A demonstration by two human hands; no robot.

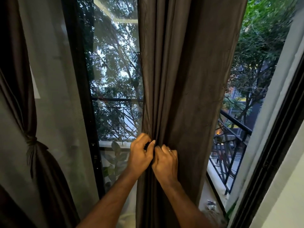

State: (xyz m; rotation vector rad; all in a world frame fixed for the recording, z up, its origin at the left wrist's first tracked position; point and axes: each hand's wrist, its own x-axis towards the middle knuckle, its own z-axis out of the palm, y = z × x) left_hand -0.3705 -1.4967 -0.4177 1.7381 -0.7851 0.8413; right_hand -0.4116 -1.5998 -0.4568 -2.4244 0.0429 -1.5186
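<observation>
Right, the brown curtain (184,79) hung straight through the middle of my view, from 12 o'clock down to 6 o'clock, bunched into long folds in front of the window. Both hands were on it, just below centre. The left hand (139,153) sat at the 7 o'clock side of the folds, fingers curled in and thumb pressed against the cloth, gripping a gathered pleat. The right hand (167,163) was touching it on the 5 o'clock side, knuckles up, fingers clenched round the same bunch of fabric, a ring (170,150) showing on one finger. Out at 9 o'clock I saw a second curtain (41,162), cinched by a knot (31,142) and hanging beside the glass pane (113,71). Low behind the glass, near 7 o'clock, a leafy plant (115,155) showed. Over at 4 o'clock ran a black railing (230,145), and green trees (263,46) filled 2 o'clock.
</observation>
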